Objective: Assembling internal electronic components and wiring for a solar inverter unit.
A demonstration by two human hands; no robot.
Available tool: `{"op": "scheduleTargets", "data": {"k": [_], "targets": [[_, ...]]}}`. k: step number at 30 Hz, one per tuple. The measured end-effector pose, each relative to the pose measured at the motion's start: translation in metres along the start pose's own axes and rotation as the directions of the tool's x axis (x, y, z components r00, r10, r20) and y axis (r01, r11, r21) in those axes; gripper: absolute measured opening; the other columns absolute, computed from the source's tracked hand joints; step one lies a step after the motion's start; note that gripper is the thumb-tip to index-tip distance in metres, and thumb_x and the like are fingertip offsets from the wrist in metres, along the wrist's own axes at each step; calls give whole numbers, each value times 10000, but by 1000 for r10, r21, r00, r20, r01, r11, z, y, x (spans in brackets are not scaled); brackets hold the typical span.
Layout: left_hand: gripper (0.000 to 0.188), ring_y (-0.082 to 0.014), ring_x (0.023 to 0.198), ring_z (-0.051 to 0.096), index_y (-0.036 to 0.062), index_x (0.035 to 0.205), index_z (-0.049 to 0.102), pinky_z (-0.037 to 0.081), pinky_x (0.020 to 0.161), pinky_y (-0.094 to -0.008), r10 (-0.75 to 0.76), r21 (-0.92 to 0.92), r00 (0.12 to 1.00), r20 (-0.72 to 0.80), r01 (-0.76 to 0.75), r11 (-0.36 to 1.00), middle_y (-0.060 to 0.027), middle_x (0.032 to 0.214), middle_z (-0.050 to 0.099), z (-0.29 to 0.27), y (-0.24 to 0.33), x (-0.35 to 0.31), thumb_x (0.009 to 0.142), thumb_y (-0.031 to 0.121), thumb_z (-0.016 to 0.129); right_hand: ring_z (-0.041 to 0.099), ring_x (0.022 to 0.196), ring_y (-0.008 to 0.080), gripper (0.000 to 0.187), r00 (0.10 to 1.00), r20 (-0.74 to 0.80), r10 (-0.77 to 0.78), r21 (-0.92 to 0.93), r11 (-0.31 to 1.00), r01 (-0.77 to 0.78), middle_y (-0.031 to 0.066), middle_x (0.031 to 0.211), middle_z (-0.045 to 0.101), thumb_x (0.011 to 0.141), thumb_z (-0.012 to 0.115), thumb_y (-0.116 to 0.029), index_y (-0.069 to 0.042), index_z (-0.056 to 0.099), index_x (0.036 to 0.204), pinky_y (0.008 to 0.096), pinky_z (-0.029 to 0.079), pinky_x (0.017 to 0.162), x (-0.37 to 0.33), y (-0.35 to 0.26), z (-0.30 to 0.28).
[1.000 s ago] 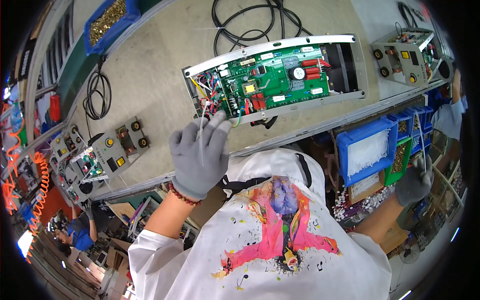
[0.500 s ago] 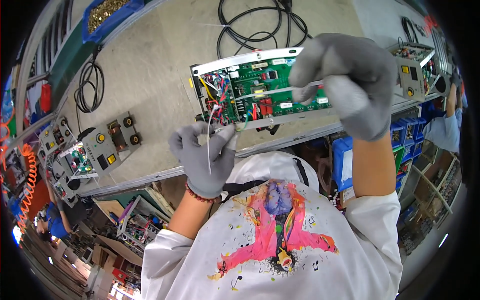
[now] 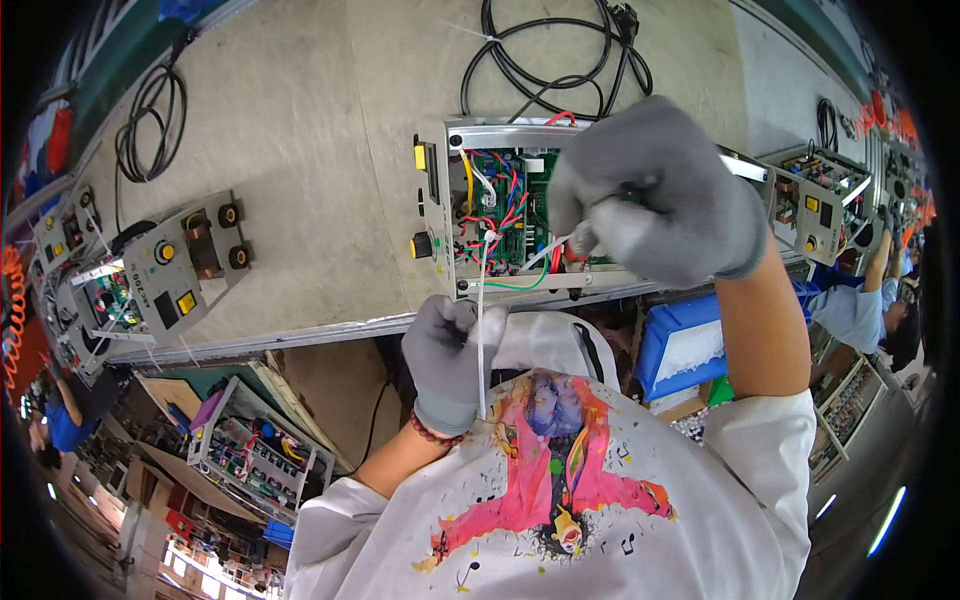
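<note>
In front of me on the bench lies an open metal-cased device (image 3: 447, 200) with a green circuit board and bundled coloured wires (image 3: 505, 205). Above its right part, my right hand (image 3: 660, 200), in a grey glove, is closed with a white cable tie (image 3: 543, 252) pinched at the fingertips; its free end points at the wires. Another white cable tie (image 3: 482, 330) sits on the wire bundle, its long tail hanging over my left glove. My left hand (image 3: 450, 355) is just below the device's near edge, fingers curled; what they hold, if anything, is hidden.
Similar devices stand at the left (image 3: 165, 280) and the right (image 3: 815, 205). Coiled black cables lie at the far side (image 3: 490, 50) and far left (image 3: 150, 130). Below the bench edge are a blue bin (image 3: 660, 350) and another open device (image 3: 260, 445). Other people work at both sides.
My left hand has drawn back from the device, toward me, and its fingers have curled. My right hand has moved slightly left and lower, with the tie's end nearer the wires. The view has shifted.
</note>
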State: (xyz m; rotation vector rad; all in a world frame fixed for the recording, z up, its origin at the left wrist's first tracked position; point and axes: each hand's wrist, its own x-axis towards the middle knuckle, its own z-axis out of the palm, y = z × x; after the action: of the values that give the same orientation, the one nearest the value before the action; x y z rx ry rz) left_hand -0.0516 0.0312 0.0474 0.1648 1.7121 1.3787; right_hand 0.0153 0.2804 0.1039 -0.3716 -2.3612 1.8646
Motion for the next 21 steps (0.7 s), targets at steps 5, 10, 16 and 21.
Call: {"op": "scheduleTargets", "data": {"k": [5,10,16,21], "targets": [[177,-115,605,539,-20,938,568,421,550,-249,-291,-228,939,182,328,917,-24,690,560,10,-2,1,923,157,572,496,480,238,82,993,117,8,-104,995,4,143,563,517,657,516,-33,1,496,586,349,417,491,9,17,28],[205,-103,594,508,0,829,592,415,536,-277,-310,65,887,343,307,950,-22,666,556,0,-1,4,945,164,553,563,596,305,124,991,131,10,-376,926,40,145,674,537,665,609,-117,-23,531,650,382,447,546,-5,5,33],[31,-219,588,521,24,813,657,434,545,-323,580,465,702,413,-711,528,-62,682,529,-14,20,-1,791,31,636,629,732,235,178,983,172,62,-647,760,65,90,966,562,770,634,-198,-67,595,883,368,499,592,-39,-1,57],[90,-281,879,660,4,828,646,536,744,-343,446,28,654,611,-581,813,-155,976,657,-6,30,21,746,32,673,617,714,267,144,991,-121,50,-386,918,-93,92,850,580,802,682,-196,-75,664,877,363,496,601,-55,13,67]]}}
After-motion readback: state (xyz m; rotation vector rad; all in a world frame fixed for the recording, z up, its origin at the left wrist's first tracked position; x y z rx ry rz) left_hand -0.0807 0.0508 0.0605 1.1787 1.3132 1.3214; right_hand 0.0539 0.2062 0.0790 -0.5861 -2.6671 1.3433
